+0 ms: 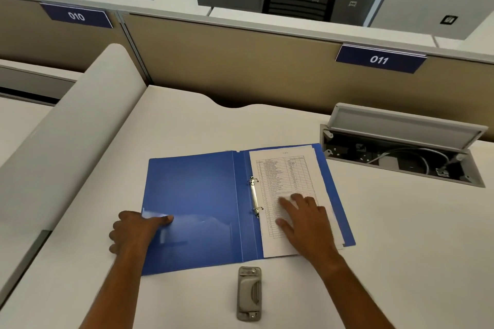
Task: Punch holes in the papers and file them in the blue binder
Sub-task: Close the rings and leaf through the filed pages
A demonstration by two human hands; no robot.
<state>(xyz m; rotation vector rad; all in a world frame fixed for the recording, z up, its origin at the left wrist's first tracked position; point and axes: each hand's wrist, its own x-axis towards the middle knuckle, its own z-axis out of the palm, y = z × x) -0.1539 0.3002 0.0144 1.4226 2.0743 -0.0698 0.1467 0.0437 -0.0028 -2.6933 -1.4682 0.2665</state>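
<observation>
The blue binder (195, 195) lies open on the desk (401, 222), and both hands are on it. The left hand (133, 232) holds the outer edge of the left cover. Its thumb lies on top and its fingers curl at the edge, so it looks like a pinch on the cover. The right hand (304, 222) lies flat on the papers (283, 168) with its fingers spread and straight, pressing them down. The papers sit right under that hand, on the right side of the binder. Between the two hands are the metal rings (254, 195), and the rings seem to go through the paper edge. The hole punch (249, 293) rests alone, closer to the person than both hands. So the punching and filing look done. I think only closing the cover is left.
</observation>
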